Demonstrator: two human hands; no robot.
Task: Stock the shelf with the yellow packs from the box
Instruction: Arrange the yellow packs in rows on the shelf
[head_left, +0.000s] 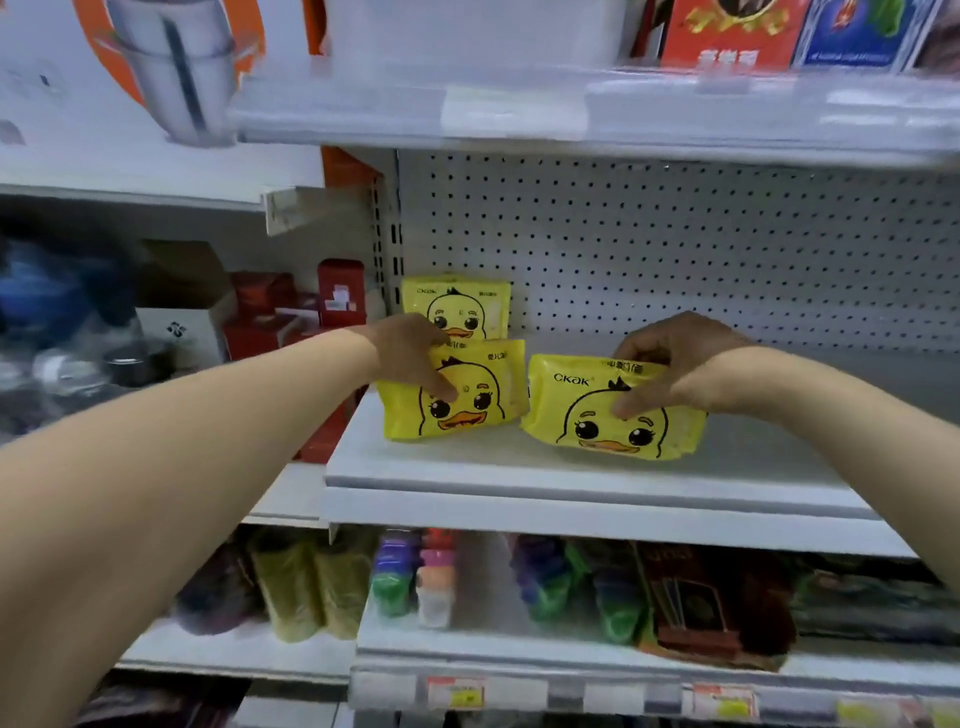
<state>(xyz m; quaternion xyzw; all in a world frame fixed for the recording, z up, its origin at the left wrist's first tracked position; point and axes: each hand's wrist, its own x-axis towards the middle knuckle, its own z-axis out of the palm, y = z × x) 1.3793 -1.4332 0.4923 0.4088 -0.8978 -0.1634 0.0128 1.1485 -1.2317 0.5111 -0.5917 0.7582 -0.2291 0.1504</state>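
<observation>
Three yellow duck-faced packs are on the white shelf (519, 470), all in its left half. The left hand (408, 351) grips the front pack (472, 410) by its top left corner: its fingers (441, 387) are curled, with the thumb pressed on the printed face and the rest hidden behind the top edge. That pack stands on its lower edge, slightly tilted, close to the shelf's left end.

At twelve o'clock from it, the back pack (457, 306) stands upright against the pegboard (675, 234), partly hidden by the left hand and the front pack.

At three o'clock from the front pack, just beside it, the right hand (680, 358) pinches the right pack (613, 415) along its top edge, thumb on the front and the other fingers curled over the back. This pack leans clockwise. Whether its lower edge rests on the shelf or hangs just above it cannot be told.

At nine o'clock from the shelf, red boxes (340, 293) sit on a neighbouring rack. At six o'clock, a lower shelf (467, 649) carries blurred, colourful goods.
</observation>
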